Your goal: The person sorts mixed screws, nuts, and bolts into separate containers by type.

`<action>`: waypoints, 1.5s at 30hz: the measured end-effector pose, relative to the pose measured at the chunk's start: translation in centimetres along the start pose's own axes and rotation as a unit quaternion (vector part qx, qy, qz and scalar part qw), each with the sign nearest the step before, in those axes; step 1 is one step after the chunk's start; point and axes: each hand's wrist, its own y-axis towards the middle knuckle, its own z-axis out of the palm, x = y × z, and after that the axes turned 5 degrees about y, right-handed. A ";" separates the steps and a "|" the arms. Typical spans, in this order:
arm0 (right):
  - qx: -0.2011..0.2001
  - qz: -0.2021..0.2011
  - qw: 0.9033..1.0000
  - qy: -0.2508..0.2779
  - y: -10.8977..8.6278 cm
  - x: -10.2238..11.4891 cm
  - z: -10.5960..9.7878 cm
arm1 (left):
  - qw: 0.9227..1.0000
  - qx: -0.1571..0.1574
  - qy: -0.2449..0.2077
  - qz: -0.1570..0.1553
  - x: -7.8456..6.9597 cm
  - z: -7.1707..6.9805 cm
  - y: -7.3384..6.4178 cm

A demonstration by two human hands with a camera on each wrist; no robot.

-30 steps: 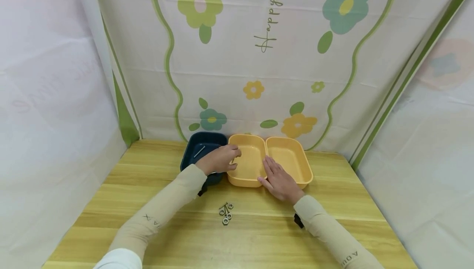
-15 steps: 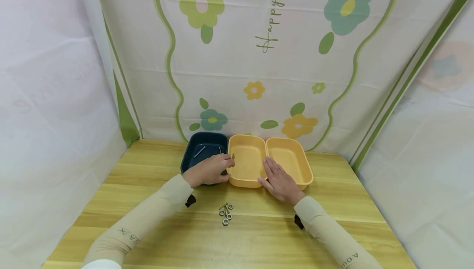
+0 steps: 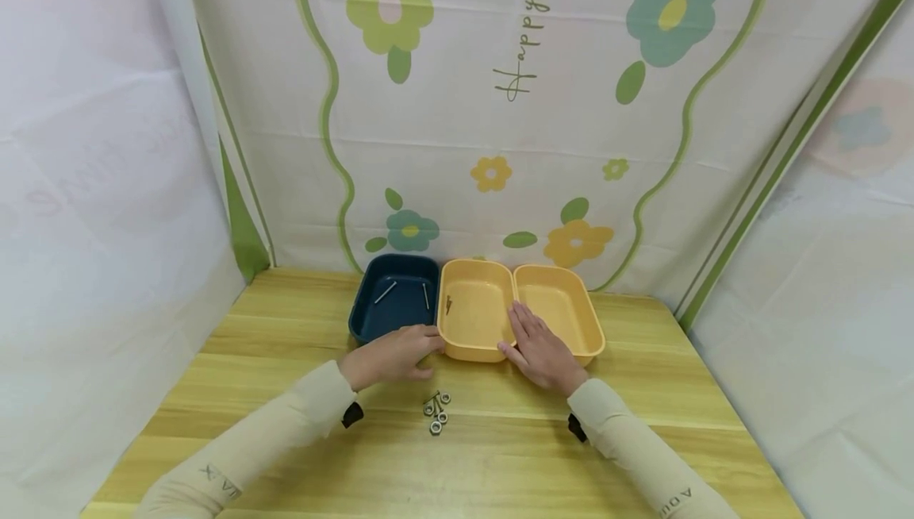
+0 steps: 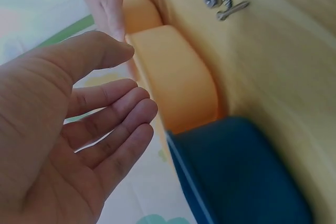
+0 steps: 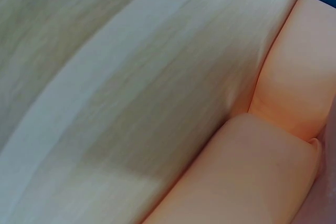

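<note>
**Four nuts (image 3: 435,431) and two screws (image 3: 438,403), all bunched up on the table (image 3: 514,463)**

OK so, with those taken as the clock's hub in the head view, the blue bin (image 3: 398,317) is found at 11 o'clock, the middle bin (image 3: 480,313) at 1 and the end bin (image 3: 560,313) at 2. Those last two are yellow, and all three are lined up side by side. Two silver rods (image 3: 385,292) are held in the blue one, one slanted near its 10 o'clock, one near its 3. Some brassy bits (image 3: 448,305) can be spotted by the middle bin's 9 o'clock wall, too small to be counted.

The left hand (image 3: 392,355) is seen at roughly 10:30, at the blue bin's near edge. Nothing is gripped: fingers loosely bent, thumb well apart. Whether a rim is touched can't be told.

The right hand (image 3: 540,351) is placed at 2, fingers laid straight over the seam where the yellow bins meet, thumb spread to the middle bin's near rim. Nothing is grasped there either.

Flowered cloth (image 3: 428,122) is hung behind it all, at 12.
</note>
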 end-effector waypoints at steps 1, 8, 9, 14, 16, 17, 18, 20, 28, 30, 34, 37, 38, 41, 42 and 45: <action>-0.001 -0.001 1.000 0.000 0.0 0.0 0.0 | 1.000 0.004 0.001 0.000 -0.1 0.2 -0.1; -0.002 0.001 1.000 -0.001 -0.1 -0.2 0.1 | 1.000 0.020 -0.022 0.001 -0.4 1.9 -0.5; -0.001 0.003 1.000 -0.003 -0.1 -0.2 0.2 | 0.999 0.021 -0.031 0.001 -0.5 2.2 -0.5; -0.011 -0.007 1.000 0.003 -0.1 -0.5 0.3 | 0.998 0.027 -0.061 -0.004 -0.6 3.3 -0.6; -0.020 -0.013 1.000 0.005 -0.2 -0.5 0.4 | 0.997 0.027 -0.066 -0.007 -0.7 3.7 -0.6; -0.024 -0.017 1.000 0.005 -0.2 -0.5 0.4 | 0.997 0.028 -0.072 -0.008 -0.7 3.9 -0.6; -0.026 -0.018 1.000 0.004 -0.2 -0.5 0.4 | 0.996 0.030 -0.077 -0.011 -0.7 4.0 -0.5; -0.025 -0.017 1.000 0.000 -0.2 -0.4 0.4 | 0.995 0.033 -0.089 -0.014 -0.6 4.5 -0.5; -0.006 -0.003 1.000 -0.001 0.0 -0.4 0.2 | 0.993 0.034 -0.115 -0.012 -0.3 5.3 -0.4; -0.001 0.000 1.000 -0.003 0.0 -0.4 0.1 | 0.993 0.035 -0.113 -0.008 -0.3 5.4 -0.3; -0.002 -0.002 1.000 -0.002 0.0 -0.4 0.1 | 0.993 0.033 -0.110 -0.002 -0.4 5.5 -0.3; -0.004 -0.004 1.000 0.002 0.0 -0.4 0.1 | 0.994 0.032 -0.106 -0.002 -0.5 5.6 -0.3; -0.004 -0.005 1.000 0.003 0.0 -0.4 0.2 | 0.994 0.035 -0.104 -0.004 -0.5 5.6 -0.3; -0.002 -0.003 1.000 0.005 0.0 -0.4 0.2 | 0.993 0.040 -0.108 -0.013 -0.5 5.8 -0.2; -0.001 -0.002 1.000 0.006 0.1 -0.4 0.2 | 0.993 0.043 -0.111 -0.017 -0.5 5.8 -0.1; -0.001 0.000 1.000 0.005 0.1 -0.4 0.2 | 0.991 0.045 -0.121 -0.027 -0.4 6.0 0.1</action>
